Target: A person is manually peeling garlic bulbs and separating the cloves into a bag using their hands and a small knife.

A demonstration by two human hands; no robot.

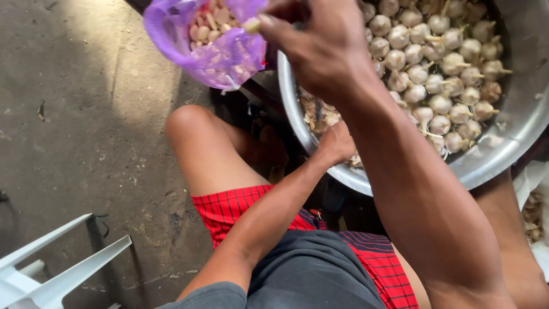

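Right hand: my right hand (320, 48) is raised at the far edge of view, between the bag and the basin. Its fingertips are pinched closed on a clove (251, 24), held at the bag's open mouth.
Left hand: my left hand (336, 143) rests on the near left rim of the basin (503, 151), fingers curled over the edge. What they grip inside, if anything, I cannot tell; the right forearm covers that spot.
Clove: pale, small, only its tip shows beyond my fingers, just beside the bag's rim.
Bag: a purple bag (220, 57), far left, hanging open, partly filled with peeled cloves.
Basin: large, metal, far right, tilted toward me, heaped with whole garlic bulbs (440, 68). Loose skins (320, 114) lie along its near left wall.
Obstruction: my right forearm crosses the basin diagonally and hides its middle and part of the rim.
Surroundings: my bare knee (191, 123) sits below the bag; red checked shorts (229, 212) nearer me. Concrete floor (74, 114) on the left. White plastic frame (57, 269) at near left, well apart from both hands.
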